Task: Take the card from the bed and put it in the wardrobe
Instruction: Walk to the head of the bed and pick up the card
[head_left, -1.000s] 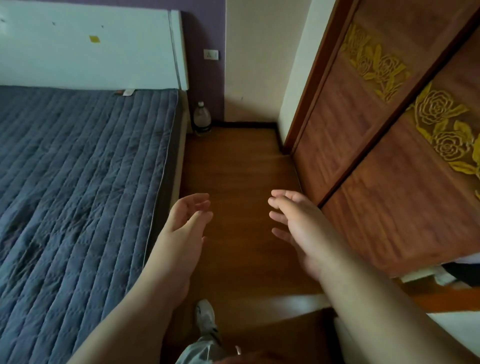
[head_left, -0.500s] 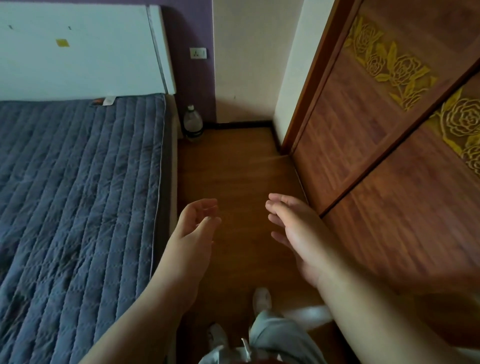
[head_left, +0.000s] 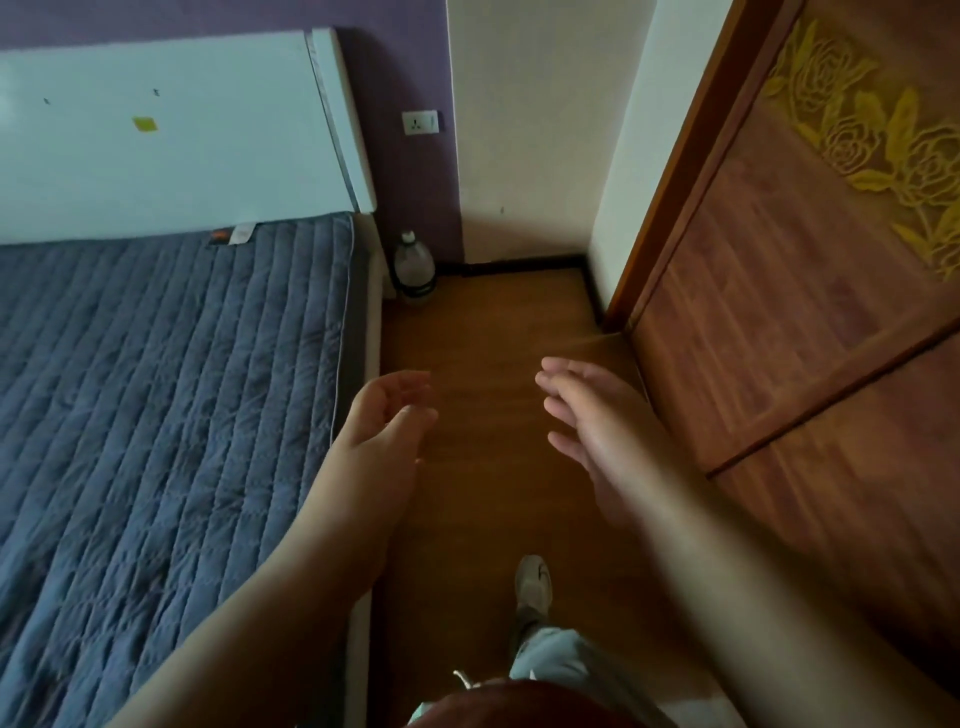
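Between bed (head_left: 156, 395) and wardrobe (head_left: 810, 322) — empty hands, fingers spread

Single head-worn wide-angle view, looking forward and steeply down along a narrow strip of floor.

The camera sits at the person's head height, so both bare forearms reach into the frame from the bottom edge, with the left hand (head_left: 387, 418) and right hand (head_left: 597, 421) close to the lens and large. The bed (head_left: 156, 415) fills the left side, the wardrobe (head_left: 810, 322) rises along the right edge, tilted by lens distortion, and the wooden floor (head_left: 493, 322) runs between them toward the far wall. One shoe (head_left: 532, 582) shows almost directly below the lens. No second view exists, so nothing is shared.
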